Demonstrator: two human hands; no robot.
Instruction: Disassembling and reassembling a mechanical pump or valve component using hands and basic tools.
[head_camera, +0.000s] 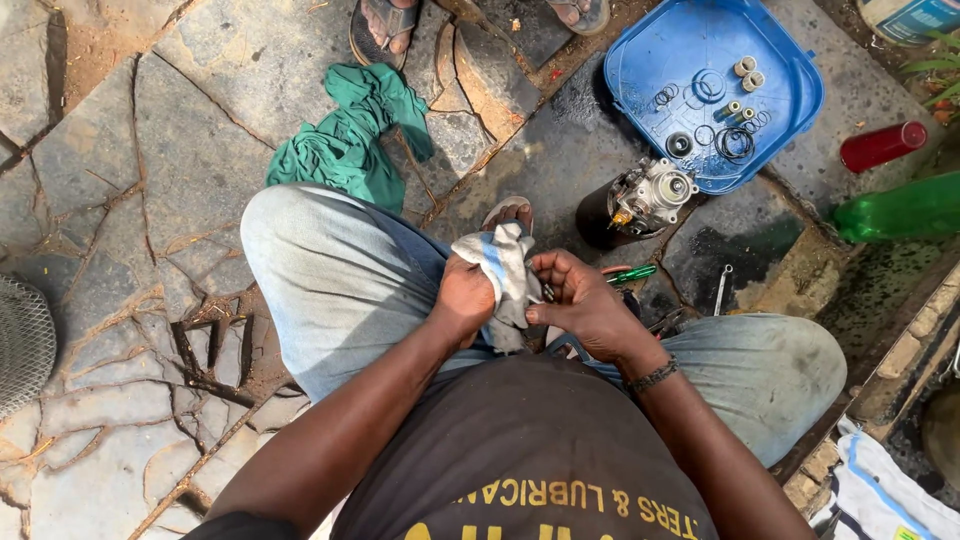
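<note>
I sit on a stone floor with my knees apart. My left hand (463, 297) grips a grey-white rag (503, 270) with a blue stripe, bunched up between both hands. My right hand (583, 300) is closed around a small dark part (548, 292) that it presses against the rag; most of that part is hidden by the fingers and cloth. Both hands are held just above my lap.
A metal pump-like unit (645, 198) stands ahead, beside a blue tray (640, 60) holding rings, seals and small cylinders. A green screwdriver (630, 273), a wrench (722, 290), a green cloth (350, 140), a red can (884, 146), a green bottle (900, 208) and another person's sandalled feet (385, 28) lie around.
</note>
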